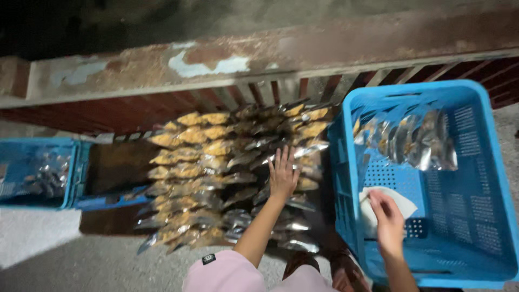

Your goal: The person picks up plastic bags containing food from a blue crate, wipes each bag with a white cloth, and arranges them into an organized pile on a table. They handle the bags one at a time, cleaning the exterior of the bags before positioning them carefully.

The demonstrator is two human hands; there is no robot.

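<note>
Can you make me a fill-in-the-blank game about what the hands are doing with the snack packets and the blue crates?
1. The left hand lies flat on rows of shiny ____.
2. The right hand reaches into the big crate, whose colour is ____.
3. The right hand touches a sheet of paper that is ____ in colour.
4. The smaller crate sits on the person's ____ side.

Missing words: packets; blue; white; left

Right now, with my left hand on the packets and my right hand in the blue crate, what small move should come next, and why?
Probably close the left hand on the packet beneath it. It lies flat, fingers spread, on the rows of snack packets and grips nothing yet. The right hand already rests on a white sheet in the blue crate, where a few packets lie at the far end.
</note>
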